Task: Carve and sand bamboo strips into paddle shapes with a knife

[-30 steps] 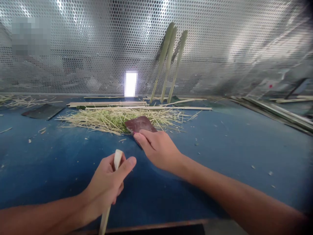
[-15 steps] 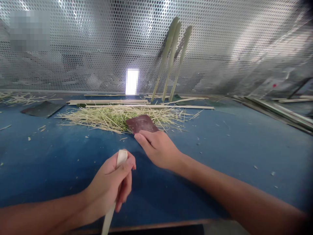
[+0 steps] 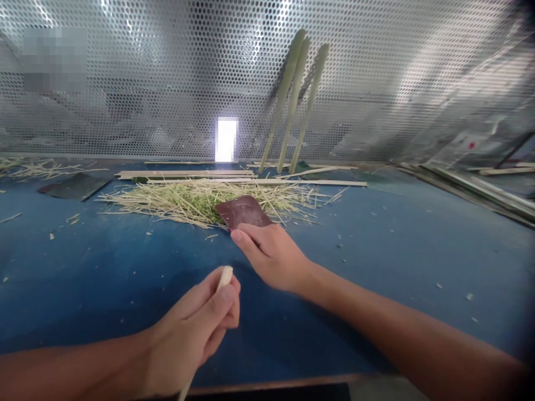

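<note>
Bamboo strip (image 3: pixel 224 277) clamped in our left hand (image 3: pixel 192 328), fingers wrapped around it, tip up, lower end poking out below palm. Our right hand (image 3: pixel 271 259) open, fingers together, resting on lower edge of dark brown sheet (image 3: pixel 242 211), well apart from strip. Sheet overlaps edge of shavings pile (image 3: pixel 188 203) on blue work table (image 3: pixel 104 289). Beyond pile, long flat strips (image 3: pixel 251 181) lie on table; three green-tinged strips (image 3: pixel 295 100) lean against perforated metal screen (image 3: pixel 167 72).
</note>
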Action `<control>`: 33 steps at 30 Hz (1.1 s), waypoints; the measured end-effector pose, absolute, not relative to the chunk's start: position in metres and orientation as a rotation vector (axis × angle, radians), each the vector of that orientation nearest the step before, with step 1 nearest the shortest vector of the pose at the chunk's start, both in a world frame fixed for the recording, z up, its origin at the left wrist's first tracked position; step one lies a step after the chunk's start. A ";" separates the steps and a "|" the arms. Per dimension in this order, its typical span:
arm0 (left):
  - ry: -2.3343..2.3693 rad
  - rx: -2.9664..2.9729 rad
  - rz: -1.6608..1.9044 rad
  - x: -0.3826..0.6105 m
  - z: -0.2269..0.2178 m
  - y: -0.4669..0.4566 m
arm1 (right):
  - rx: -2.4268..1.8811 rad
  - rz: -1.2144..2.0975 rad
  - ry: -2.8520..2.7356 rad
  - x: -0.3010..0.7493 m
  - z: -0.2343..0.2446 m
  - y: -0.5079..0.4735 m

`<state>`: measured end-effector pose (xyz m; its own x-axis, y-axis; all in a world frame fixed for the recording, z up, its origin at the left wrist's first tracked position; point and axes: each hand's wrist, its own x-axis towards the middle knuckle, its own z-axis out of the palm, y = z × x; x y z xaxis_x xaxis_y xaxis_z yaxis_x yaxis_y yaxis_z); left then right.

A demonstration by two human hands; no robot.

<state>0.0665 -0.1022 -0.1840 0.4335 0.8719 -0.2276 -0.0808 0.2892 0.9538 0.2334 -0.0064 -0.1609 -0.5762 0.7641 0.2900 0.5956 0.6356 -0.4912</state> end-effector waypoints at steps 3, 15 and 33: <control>0.863 1.087 0.815 0.065 -0.188 -0.100 | -0.943 0.532 -2.378 0.236 -0.160 -0.007; 1.017 0.938 0.874 0.070 -0.186 -0.095 | -0.652 0.478 -2.629 0.240 -0.161 -0.013; 1.293 1.060 0.958 0.069 -0.190 -0.091 | -0.882 0.037 -2.640 0.233 -0.168 -0.024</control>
<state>0.0685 -0.0912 -0.1897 0.0592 0.9639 -0.2596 0.0320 0.2581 0.9656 0.2327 -0.0239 -0.1682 -0.7422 0.5868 0.3238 0.5773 0.8052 -0.1357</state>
